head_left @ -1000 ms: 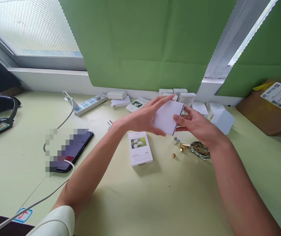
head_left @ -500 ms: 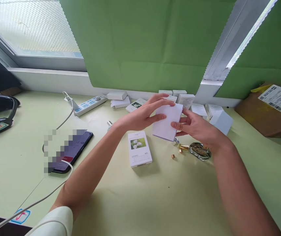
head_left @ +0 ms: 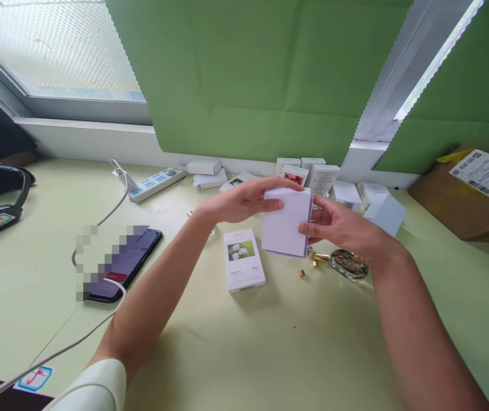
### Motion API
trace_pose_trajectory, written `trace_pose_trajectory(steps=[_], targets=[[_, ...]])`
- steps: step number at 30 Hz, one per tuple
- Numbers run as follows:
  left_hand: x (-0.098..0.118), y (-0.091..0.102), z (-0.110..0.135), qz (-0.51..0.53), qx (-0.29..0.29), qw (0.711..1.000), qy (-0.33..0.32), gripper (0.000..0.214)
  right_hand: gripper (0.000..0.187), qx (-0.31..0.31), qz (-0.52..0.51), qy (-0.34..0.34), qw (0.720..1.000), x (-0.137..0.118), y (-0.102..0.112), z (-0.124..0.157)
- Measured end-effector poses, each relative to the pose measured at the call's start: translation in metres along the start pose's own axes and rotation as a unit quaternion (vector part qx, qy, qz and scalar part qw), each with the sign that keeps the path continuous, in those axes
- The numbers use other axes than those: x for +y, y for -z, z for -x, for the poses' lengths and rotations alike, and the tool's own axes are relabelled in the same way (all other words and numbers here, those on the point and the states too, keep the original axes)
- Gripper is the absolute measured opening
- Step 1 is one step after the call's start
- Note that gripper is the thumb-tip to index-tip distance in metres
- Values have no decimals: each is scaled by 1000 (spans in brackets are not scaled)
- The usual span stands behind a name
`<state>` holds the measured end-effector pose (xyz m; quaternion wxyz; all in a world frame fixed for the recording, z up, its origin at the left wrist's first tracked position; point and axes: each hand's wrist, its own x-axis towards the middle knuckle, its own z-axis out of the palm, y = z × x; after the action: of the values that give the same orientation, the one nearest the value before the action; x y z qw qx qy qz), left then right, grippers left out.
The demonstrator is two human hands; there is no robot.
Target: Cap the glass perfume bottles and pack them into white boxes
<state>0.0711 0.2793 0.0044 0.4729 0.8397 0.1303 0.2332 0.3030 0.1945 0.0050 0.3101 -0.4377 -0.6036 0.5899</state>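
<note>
Both hands hold a plain white cardboard piece (head_left: 285, 225), flat-sided with a folded flap at its top, above the table. My left hand (head_left: 255, 200) grips its upper left, thumb on the front face and fingers over the top. At its right edge, my right hand (head_left: 330, 220) pinches it, thumb in front and fingers behind. Just below and left lies a white box with a flower picture (head_left: 244, 260). Under the right hand are a glass bottle (head_left: 348, 264), a gold cap (head_left: 321, 257) and a small gold piece (head_left: 301, 273).
Several small white boxes (head_left: 323, 178) stand along the wall. A power strip (head_left: 157, 184) and a phone (head_left: 135, 265) with a white cable (head_left: 77, 345) lie left. Headphones (head_left: 0, 200) rest at far left, and a brown carton (head_left: 467, 197) at far right.
The white cardboard piece has come down slightly and turned more upright, its top flap now showing. My left hand has lowered along its top with it; my right hand stays at the right edge.
</note>
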Motion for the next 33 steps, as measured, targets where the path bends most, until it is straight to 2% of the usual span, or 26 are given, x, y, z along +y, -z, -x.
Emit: trace_pose_trajectory(steps=[9,13,17,19,21,24,26,28,30,31,33], targets=[[0,-4,-1,58,9,997,-53,43,69,-30,-11,0,999,-4,1,3],[6,-9,-3,21,21,999,-36,41,62,-1,6,16,1000,-5,-1,3],[14,-12,-4,-28,13,999,-31,42,63,33,19,14,999,-5,-2,4],[18,-12,-3,-69,19,997,-31,48,63,43,24,9,999,-5,-1,3],[23,-13,-1,-129,42,990,-22,64,62,55,27,6,998,-4,0,3],[29,-12,3,-222,72,972,-15,88,63,84,33,6,996,-4,4,4],[31,-8,6,-264,72,962,-8,94,62,112,43,9,993,-3,8,6],[28,0,10,-291,77,953,33,92,59,147,57,19,987,-2,13,8],[20,11,15,-313,79,938,125,80,56,182,67,31,980,-1,19,10],[15,17,17,-322,62,925,190,71,54,196,70,36,977,-1,22,11],[2,25,21,-327,-31,891,313,64,51,215,71,39,973,1,26,11]])
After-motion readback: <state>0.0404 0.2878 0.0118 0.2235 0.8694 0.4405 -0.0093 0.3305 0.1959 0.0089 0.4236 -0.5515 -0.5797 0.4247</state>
